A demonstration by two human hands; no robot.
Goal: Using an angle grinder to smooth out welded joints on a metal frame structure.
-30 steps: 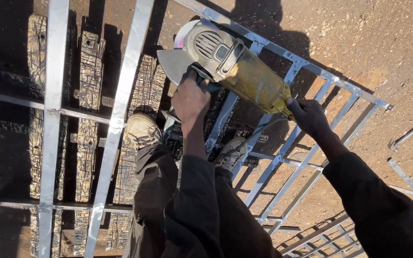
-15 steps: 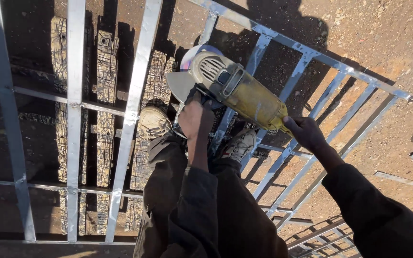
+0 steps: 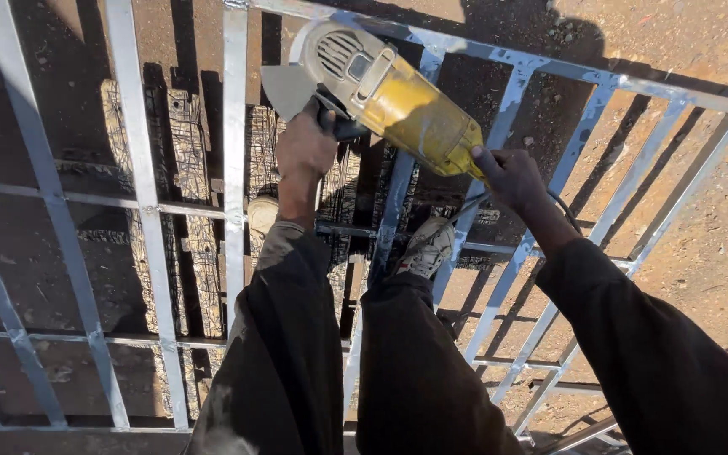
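I am watching from above as both hands are holding a yellow angle grinder (image 3: pixel 389 97) over a grey metal grille frame (image 3: pixel 233 168) that is lying on charred wooden blocks (image 3: pixel 200 244) on the dirt ground (image 3: pixel 676 50). The left hand (image 3: pixel 303 150) is clenched around the grinder's side handle just behind the guard, and the right hand (image 3: pixel 509 179) is wrapping its fingers (image 3: pixel 489 160) around the tail of the body, where the cord (image 3: pixel 566 211) is leaving.

My worry is kickback: if the disc is catching an edge of a bar near the top rail, the tool could be jerking toward the legs. Both shoes (image 3: pixel 427 246) are standing between the bars right under it, so footing looks awkward. The cord is trailing close to the frame and could be snagging. Bare hands are also sitting near any sparks.
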